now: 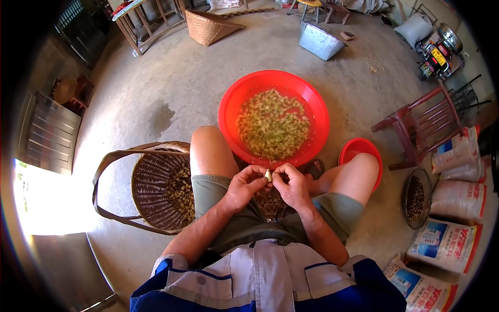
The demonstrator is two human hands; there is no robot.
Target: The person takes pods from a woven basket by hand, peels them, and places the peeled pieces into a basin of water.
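Between my two hands, in front of my lap, is a small pale, pointed, clove-shaped piece (268, 176). My left hand (246, 187) pinches it between thumb and fingers. Fingers of my right hand (291, 186) are closed at its other side, the thumb against the fingertips. Just beyond my hands stands a wide red basin (228, 106) of water, with many pale yellow-green pieces (273, 125) in it. To my left, a brown woven basket (150, 190) with a tall handle holds tan, unpeeled-looking pieces (182, 195). Brown scraps (270, 202) lie below my hands, between my legs.
A smaller red bucket (358, 145) stands behind my right knee. Farther right are a dark red wooden chair (416, 125), a dark bowl (420, 179) and several filled sacks (444, 244). A metal tub (319, 41) and a woven scoop (208, 27) lie ahead on the concrete floor.
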